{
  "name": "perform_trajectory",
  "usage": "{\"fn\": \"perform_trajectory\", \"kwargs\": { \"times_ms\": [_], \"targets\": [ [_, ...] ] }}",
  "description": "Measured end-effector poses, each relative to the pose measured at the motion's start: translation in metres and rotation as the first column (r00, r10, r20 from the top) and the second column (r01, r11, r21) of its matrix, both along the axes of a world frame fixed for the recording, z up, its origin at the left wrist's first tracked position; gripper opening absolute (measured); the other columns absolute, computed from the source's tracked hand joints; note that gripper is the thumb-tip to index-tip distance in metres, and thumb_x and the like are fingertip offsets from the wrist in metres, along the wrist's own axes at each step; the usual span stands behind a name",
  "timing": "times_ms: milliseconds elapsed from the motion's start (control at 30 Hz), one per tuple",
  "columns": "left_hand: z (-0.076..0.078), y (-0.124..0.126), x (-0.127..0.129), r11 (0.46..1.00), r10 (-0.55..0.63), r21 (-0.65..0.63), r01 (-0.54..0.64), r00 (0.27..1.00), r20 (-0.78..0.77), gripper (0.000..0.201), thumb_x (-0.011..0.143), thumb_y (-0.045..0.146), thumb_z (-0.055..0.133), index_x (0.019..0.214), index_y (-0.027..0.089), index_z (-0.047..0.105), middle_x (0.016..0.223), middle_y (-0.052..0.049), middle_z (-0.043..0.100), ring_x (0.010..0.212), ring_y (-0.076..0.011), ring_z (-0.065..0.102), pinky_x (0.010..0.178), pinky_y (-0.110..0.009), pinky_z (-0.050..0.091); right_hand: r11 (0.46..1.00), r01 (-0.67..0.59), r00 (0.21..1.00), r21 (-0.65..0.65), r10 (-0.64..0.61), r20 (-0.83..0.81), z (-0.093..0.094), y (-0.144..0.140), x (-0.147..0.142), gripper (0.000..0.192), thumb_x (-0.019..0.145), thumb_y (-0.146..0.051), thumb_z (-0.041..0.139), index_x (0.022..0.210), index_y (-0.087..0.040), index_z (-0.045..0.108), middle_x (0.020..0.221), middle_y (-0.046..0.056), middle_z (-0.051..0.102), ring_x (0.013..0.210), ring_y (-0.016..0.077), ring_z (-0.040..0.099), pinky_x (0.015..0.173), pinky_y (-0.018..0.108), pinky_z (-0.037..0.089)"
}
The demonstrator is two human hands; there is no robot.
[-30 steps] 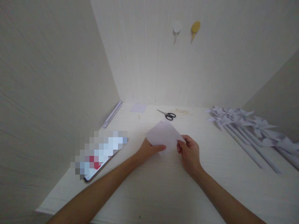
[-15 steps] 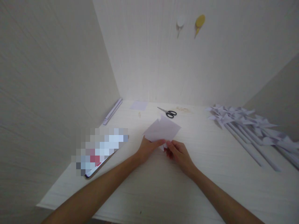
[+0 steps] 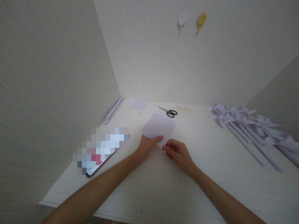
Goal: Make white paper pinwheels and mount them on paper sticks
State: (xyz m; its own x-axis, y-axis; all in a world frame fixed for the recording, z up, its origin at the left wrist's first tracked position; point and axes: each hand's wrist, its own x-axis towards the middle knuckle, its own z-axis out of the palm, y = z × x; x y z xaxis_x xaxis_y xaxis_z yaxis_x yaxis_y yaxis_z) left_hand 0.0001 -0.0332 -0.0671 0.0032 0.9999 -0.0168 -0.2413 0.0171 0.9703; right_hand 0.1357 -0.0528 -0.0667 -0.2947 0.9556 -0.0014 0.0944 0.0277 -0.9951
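Observation:
A white square sheet of paper (image 3: 161,124) is held tilted above the table, one corner pointing toward me. My left hand (image 3: 145,147) grips its lower left side, thumb lying on top and the other fingers hidden underneath. At the near corner, my right hand (image 3: 179,153) has its fingertips pinched together, close to the paper's edge. Whatever sits in that pinch is too small to make out. Just beyond the sheet lie scissors (image 3: 171,114) with black handles, blades pointing left.
A phone (image 3: 102,158) with a blurred screen lies at left. Behind it are rolled paper sticks (image 3: 113,111), a flat paper piece (image 3: 139,105) and small thin bits (image 3: 140,114). Several paper pinwheels (image 3: 233,116) are piled at right. Two hooks, one yellow (image 3: 201,19), hang on the wall.
The sheet has turned and shifted slightly left in my left hand. My right fingertips have moved from over the paper to its near corner, slightly lower and away from my left thumb.

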Motion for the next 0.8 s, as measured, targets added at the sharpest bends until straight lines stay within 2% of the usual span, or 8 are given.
{"fn": "perform_trajectory", "kwargs": {
  "times_ms": [200,400,600,800],
  "targets": [
    [-0.0015,0.0003,-0.0009,0.999,-0.034,0.012,0.034,0.999,-0.014,0.034,0.057,0.024,0.068,0.087,0.011,0.062,0.09,-0.009,0.064,0.078,-0.018,0.059,0.076,-0.033,0.046,1.0,-0.005,0.999,0.025,0.004,0.041,0.0032,-0.0018,0.001,0.01,0.069,-0.026,0.055,0.065,-0.016,0.054,0.047,-0.005,0.045,0.043,0.0067,0.04,0.042,0.02,0.03],
    [0.0017,-0.0009,-0.001,0.999,-0.04,0.022,0.041,0.999,-0.029,0.033,0.06,0.025,0.066,0.089,0.011,0.062,0.091,-0.009,0.064,0.081,-0.0184,0.059,0.077,-0.034,0.045,1.0,0.021,1.0,0.005,-0.021,0.017,0.0066,-0.0026,0.0002,0.017,0.066,-0.033,0.056,0.063,-0.015,0.055,0.046,-0.005,0.045,0.042,0.0069,0.04,0.042,0.021,0.032],
    [0.0051,-0.0027,-0.0011,0.997,-0.076,-0.001,0.076,0.992,-0.104,0.029,0.056,0.026,0.068,0.081,0.011,0.063,0.087,-0.008,0.066,0.078,-0.0176,0.06,0.073,-0.03,0.046,0.996,0.088,0.984,0.019,-0.09,0.152,0.0035,-0.0019,-0.0009,0.023,0.068,-0.035,0.054,0.056,-0.015,0.056,0.041,-0.005,0.043,0.037,0.0061,0.037,0.038,0.02,0.028],
    [0.0007,0.0006,-0.0025,0.998,0.006,-0.06,-0.005,1.0,0.016,0.032,0.054,0.028,0.069,0.08,0.01,0.062,0.079,-0.007,0.066,0.069,-0.0165,0.06,0.067,-0.029,0.047,0.988,0.138,0.977,0.065,-0.147,0.152,0.0006,-0.0025,-0.0001,0.022,0.068,-0.032,0.054,0.054,-0.015,0.053,0.041,-0.004,0.043,0.038,0.0069,0.038,0.038,0.02,0.029]
  ]
}}
